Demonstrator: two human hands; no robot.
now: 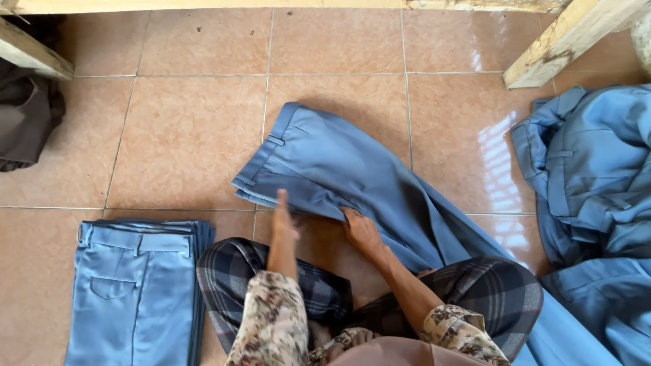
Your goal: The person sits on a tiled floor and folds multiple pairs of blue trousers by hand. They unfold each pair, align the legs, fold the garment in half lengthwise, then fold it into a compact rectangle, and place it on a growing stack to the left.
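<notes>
Folded stack of blue trousers point(135, 288) down left of the hands, dark cloth point(27, 115) further off. Left hand point(283, 220) open, fingers straight, edge-on against the spread blue trousers point(339, 166). Right hand point(359, 229) pinching that same fabric's near edge. Heap of blue trousers point(593, 176) well off right.

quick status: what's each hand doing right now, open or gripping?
Left hand: open, fingers straight, edge-on by the blue trousers at the waist end.
Right hand: gripping the trousers' near edge.
</notes>
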